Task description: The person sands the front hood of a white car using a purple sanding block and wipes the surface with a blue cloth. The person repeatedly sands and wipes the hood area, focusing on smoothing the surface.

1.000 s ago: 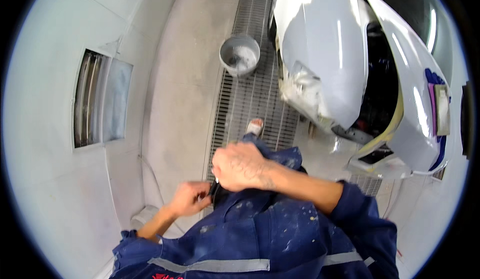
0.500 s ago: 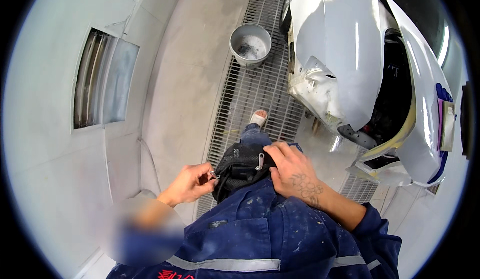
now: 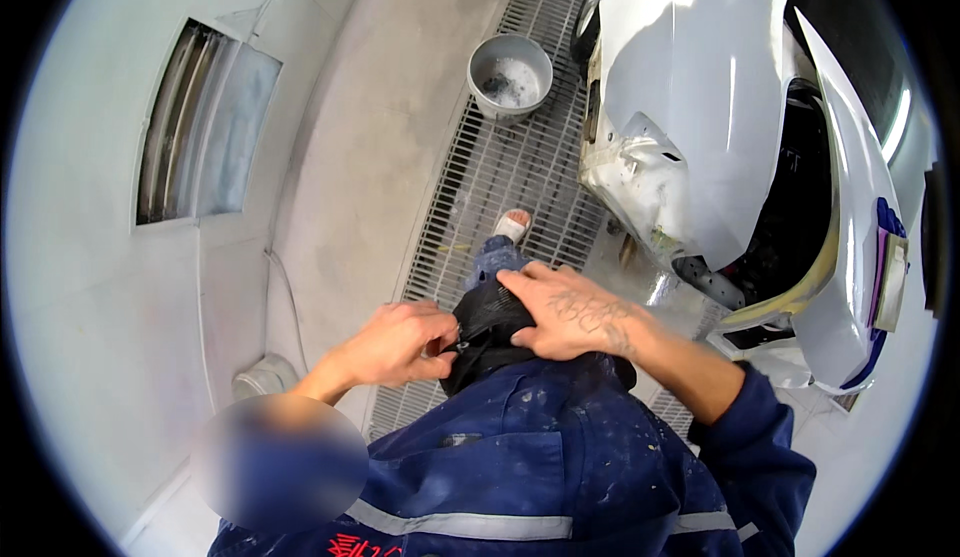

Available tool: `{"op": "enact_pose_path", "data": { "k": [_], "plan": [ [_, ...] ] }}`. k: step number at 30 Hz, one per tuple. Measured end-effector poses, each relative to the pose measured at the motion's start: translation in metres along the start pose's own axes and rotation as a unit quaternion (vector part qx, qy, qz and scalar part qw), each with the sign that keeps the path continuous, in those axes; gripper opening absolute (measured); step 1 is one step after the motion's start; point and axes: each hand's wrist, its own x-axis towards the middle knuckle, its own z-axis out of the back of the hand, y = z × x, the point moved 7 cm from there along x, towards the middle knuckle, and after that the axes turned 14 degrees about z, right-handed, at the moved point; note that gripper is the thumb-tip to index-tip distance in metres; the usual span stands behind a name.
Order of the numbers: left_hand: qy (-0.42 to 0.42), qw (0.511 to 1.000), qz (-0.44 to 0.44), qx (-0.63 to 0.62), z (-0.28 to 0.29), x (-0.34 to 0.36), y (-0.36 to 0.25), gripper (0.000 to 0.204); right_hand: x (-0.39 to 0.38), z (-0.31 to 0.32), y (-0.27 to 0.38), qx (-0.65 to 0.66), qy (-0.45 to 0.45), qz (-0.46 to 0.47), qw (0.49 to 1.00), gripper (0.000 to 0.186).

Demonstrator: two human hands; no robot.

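At my waist, in front of the dark blue paint-spotted work clothes point(image 3: 490, 457), hangs a black bag point(image 3: 488, 325) of partly mesh-like fabric. The fingers of my left hand point(image 3: 400, 345) are pinched together at the bag's left edge; whatever small part they grip is mostly hidden. From the other side my right hand point(image 3: 580, 312) holds the bag, thumb on the near side and fingers over its far edge. Much of the bag's right part lies under this hand.
A grey bucket point(image 3: 510, 75) with whitish, foamy-looking contents stands ahead on the floor grating point(image 3: 470, 212). To the right is a pale car body point(image 3: 690, 107) with its front parts removed and a panel standing outward. A wall with a recessed window point(image 3: 205, 127) rises at left.
My right hand has shifted left over the bag, and the silver fastener seen beside it is now covered. My left hand has moved slightly up and right, against the bag.
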Motion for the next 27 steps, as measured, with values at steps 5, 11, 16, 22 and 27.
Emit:
{"op": "enact_pose_path", "data": {
  "k": [5, 11, 16, 22, 27],
  "plan": [
    [0.092, 0.933, 0.046, -0.344, -0.016, 0.018, 0.035, 0.015, -0.006, 0.000, -0.012, -0.090, 0.080, 0.014, 0.993, 0.076],
    [0.011, 0.920, 0.102, -0.378, -0.031, 0.044, 0.065, 0.068, -0.013, 0.010, -0.038, 0.105, -0.013, 0.101, 0.989, 0.075],
    [-0.013, 0.968, 0.008, -0.250, -0.016, 0.060, 0.022, 0.074, -0.047, -0.013, -0.055, 0.253, -0.120, 0.047, 0.959, 0.066],
    [-0.056, 0.996, 0.009, -0.073, -0.018, 0.057, -0.017, 0.069, -0.059, -0.020, -0.040, 0.126, -0.279, 0.069, 0.949, 0.045],
    [-0.021, 0.993, -0.016, -0.112, -0.011, 0.061, 0.002, 0.062, -0.085, -0.030, -0.048, 0.240, -0.337, 0.040, 0.910, 0.034]
  ]
}}
